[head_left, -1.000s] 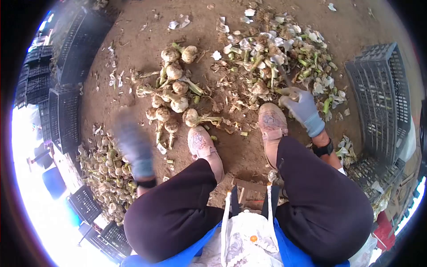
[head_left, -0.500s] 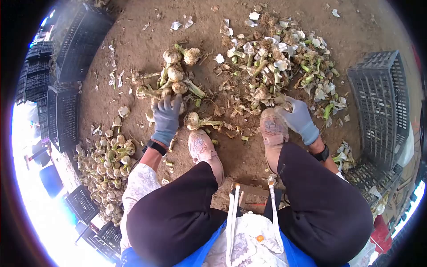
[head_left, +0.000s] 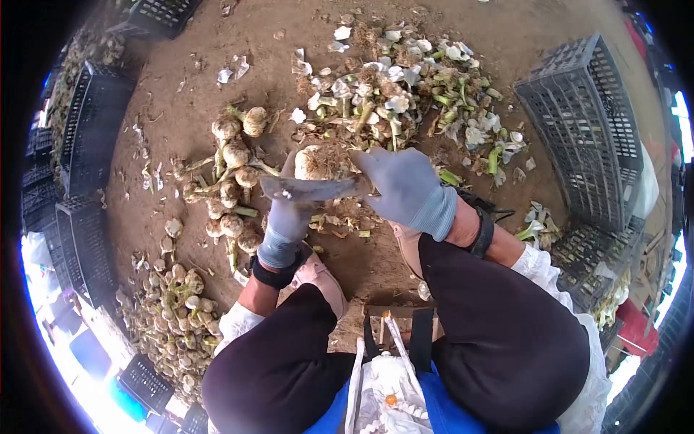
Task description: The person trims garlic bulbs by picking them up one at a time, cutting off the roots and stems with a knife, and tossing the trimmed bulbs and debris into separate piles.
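In front of my shoes, my gloved left hand [head_left: 287,222] is closed round a garlic bulb [head_left: 309,163], whose brown roots point to the right. My gloved right hand [head_left: 408,186] grips a knife, its handle mostly hidden in the fist. The broad knife blade [head_left: 314,190] points left and overlaps the left fingers, just below the bulb in this view. Left of my hands lies a loose group of garlic bulbs [head_left: 236,153] with stalks on.
A heap of cut stalks, roots and skins [head_left: 394,83] lies ahead. A larger pile of garlic [head_left: 170,318] is at lower left. Black crates stand on the right [head_left: 585,123] and left [head_left: 94,126]. My shoe [head_left: 323,281] is close under the left wrist.
My left hand has come from the bulb group toward the middle, now with a garlic bulb. My right hand has moved left from beside the shoe, its knife now plainly in view. The view has shifted.
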The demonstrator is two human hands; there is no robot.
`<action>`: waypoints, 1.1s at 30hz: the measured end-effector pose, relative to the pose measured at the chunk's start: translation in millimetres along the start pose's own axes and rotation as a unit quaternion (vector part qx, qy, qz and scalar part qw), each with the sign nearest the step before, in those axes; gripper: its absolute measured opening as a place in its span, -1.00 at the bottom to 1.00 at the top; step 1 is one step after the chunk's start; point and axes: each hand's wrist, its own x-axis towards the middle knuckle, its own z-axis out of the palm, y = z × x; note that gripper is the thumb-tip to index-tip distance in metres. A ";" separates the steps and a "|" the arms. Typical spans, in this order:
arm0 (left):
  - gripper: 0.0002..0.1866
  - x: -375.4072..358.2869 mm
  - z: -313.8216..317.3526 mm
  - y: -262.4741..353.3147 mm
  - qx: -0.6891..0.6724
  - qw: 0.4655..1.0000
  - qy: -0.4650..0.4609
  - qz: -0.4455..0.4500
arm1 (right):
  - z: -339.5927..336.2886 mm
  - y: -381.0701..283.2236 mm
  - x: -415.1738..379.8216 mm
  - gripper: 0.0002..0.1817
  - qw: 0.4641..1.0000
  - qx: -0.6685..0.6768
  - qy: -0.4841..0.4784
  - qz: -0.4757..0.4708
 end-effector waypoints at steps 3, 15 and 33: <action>-0.54 6.7 17.3 -1.6 0.108 0.984 -0.033 0.137 | -5.7 -7.2 -4.9 -0.50 0.999 -0.048 -0.026 0.004; -0.54 -4.1 29.9 -25.8 -0.083 0.993 -0.081 -0.021 | 11.8 26.6 -22.8 -0.56 0.995 -0.083 0.008 -0.049; -0.73 18.6 41.5 -17.6 0.186 0.977 -0.064 0.081 | 14.5 58.1 -44.7 -0.58 0.968 0.239 0.045 0.055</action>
